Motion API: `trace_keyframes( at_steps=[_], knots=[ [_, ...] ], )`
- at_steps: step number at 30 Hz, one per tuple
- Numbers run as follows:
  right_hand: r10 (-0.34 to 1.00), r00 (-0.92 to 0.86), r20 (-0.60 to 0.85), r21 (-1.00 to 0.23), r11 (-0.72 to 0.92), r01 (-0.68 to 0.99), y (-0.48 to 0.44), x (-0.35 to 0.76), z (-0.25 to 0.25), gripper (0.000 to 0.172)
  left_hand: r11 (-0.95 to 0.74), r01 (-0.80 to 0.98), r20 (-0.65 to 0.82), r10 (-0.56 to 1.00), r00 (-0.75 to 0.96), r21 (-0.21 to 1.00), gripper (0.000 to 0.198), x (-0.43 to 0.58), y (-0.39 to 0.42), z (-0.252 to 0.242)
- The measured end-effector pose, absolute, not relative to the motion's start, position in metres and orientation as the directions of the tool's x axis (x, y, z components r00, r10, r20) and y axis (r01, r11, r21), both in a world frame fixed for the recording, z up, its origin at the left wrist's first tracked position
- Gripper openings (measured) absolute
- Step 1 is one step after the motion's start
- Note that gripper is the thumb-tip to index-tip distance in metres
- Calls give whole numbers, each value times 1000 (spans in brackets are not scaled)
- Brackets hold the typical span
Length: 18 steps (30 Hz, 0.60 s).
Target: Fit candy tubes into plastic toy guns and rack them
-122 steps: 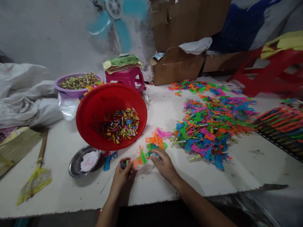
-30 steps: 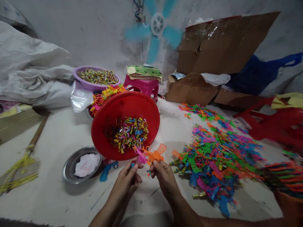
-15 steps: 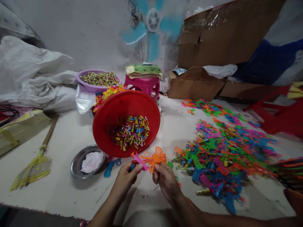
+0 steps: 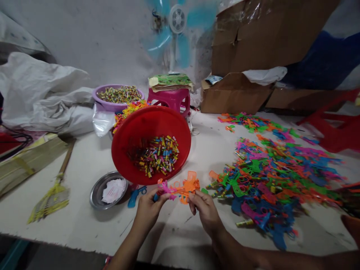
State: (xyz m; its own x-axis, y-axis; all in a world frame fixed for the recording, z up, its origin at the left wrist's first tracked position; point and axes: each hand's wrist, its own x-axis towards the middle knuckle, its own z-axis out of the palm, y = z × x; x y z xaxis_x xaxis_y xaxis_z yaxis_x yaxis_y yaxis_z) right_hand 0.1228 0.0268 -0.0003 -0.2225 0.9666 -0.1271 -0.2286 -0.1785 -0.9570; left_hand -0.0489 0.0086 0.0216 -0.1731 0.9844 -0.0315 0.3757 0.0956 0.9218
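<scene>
My left hand and my right hand are raised just above the white table, both pinched on a small bunch of plastic toy pieces, orange and pink. The left fingers grip the pink end, the right fingers the orange end. Right behind them a tilted red basin holds several small colourful wrapped pieces. A blue toy piece lies on the table left of my left hand.
A large heap of colourful plastic toy pieces spreads at the right. A metal dish with paper, a purple basin, a pink stool, white sacks, cardboard boxes, a fan and a broom surround the spot.
My hands lifted the bunch of toy pieces from the table and brought it together between them. The view has shifted slightly; the hands now sit a little lower and closer.
</scene>
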Motion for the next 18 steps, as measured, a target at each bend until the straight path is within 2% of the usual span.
trace_keyframes(
  at_steps=[3, 7, 9, 10, 12, 14, 16, 18],
  knots=[
    [956, -243, -167, -942, -227, -246, 28, 126, 8, 32, 83, 348, -3, 974, -225, 934, 26, -49, 6, 24],
    [908, -359, -217, -891, -335, -306, 24, 121, 16, 34, 242, -86, -255, 946, -202, 966, 35, -41, -1, 23],
    [888, -388, -245, -862, -383, -332, 21, 116, 17, 35, 238, -222, -275, 949, -155, 946, 38, -39, -3, 21],
    [892, -375, -251, -854, -387, -349, 21, 114, 17, 34, 230, -223, -265, 954, -142, 947, 37, -39, -2, 19],
    [924, -298, -241, -862, -344, -371, 21, 112, 15, 33, 245, -94, -255, 961, -109, 965, 33, -43, 0, 13],
    [959, -205, -195, -913, -254, -319, 23, 113, 12, 34, 278, 143, -264, 958, -110, 950, 29, -49, 4, 3],
    [983, -130, -132, -973, -153, -171, 24, 114, 8, 36, 317, 345, -269, 946, -180, 884, 32, -53, 7, -9],
    [992, -95, -79, -997, -80, -9, 22, 113, 4, 38, 349, 381, -268, 930, -250, 856, 41, -52, 7, -16]
  ],
)
